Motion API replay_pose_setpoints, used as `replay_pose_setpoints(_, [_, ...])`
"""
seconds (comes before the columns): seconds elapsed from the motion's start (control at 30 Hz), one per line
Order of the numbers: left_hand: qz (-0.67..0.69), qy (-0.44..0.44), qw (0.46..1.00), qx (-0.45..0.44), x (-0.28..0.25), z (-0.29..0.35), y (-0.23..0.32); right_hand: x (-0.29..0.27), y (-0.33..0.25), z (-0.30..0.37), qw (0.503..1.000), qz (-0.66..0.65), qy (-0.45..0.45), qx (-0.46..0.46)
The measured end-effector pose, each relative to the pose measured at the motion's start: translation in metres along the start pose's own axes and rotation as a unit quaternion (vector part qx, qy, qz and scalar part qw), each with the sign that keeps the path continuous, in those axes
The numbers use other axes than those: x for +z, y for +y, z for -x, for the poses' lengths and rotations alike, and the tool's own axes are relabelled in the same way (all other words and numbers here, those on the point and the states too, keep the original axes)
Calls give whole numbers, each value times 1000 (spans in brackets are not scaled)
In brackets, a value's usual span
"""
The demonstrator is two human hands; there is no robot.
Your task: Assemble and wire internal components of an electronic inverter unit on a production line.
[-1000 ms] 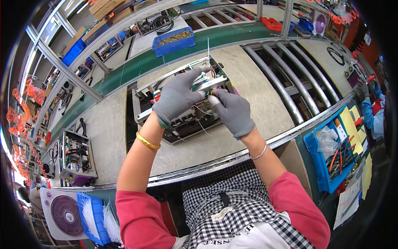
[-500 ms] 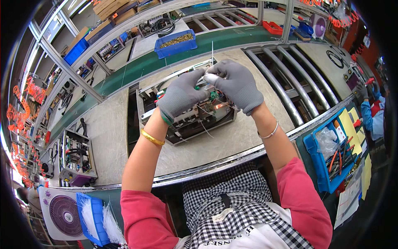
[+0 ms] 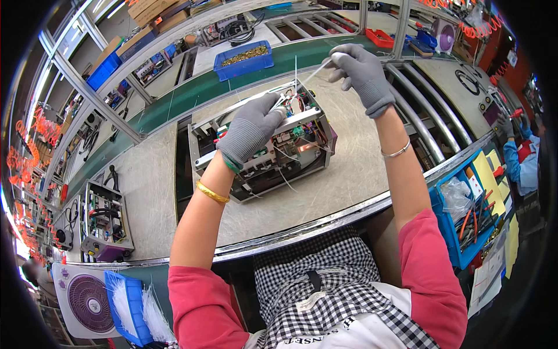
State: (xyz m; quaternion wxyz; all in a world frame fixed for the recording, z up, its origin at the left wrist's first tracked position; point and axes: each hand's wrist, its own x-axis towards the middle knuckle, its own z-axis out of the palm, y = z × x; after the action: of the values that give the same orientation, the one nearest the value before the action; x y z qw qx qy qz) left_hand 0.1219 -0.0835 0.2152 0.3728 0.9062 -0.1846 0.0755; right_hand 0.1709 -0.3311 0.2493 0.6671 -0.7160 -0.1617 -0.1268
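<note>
An open metal equipment chassis [image 3: 293,166] with circuit boards and loose wires inside lies on the bench in front of me. My left hand [image 3: 253,125], in a grey glove, reaches over its far side. Its thumb and fingers are closed on thin white wires at the far edge, partly hidden by the fingertips. Up and to the right of the chassis, my gloved right hand [image 3: 360,72] is raised. It pinches the end of a white cable tie [image 3: 317,71], which slants down toward the wires. Another white tie end stands upright beside it.
Behind the chassis runs a green belt [image 3: 174,107] with a blue bin [image 3: 244,63] of small brass parts. Metal rollers [image 3: 430,113] lie to the right, above a blue tool tray [image 3: 465,218]. Another chassis [image 3: 104,224] stands left, near a fan [image 3: 90,299] and a bin of white ties [image 3: 129,305].
My right hand has moved from the chassis up and to the right, drawing the white cable tie out. My left hand stays at the wires, and the hands are now apart.
</note>
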Motion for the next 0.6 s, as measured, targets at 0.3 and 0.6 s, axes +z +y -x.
replay_pose_setpoints(0.3, [24,-28,998,-51,-5,1,14,21,-13,-9,950,140,-276,44])
replay_pose_setpoints(0.6, [64,-52,994,-76,-2,-4,13,38,-7,32,958,154,-232,-60])
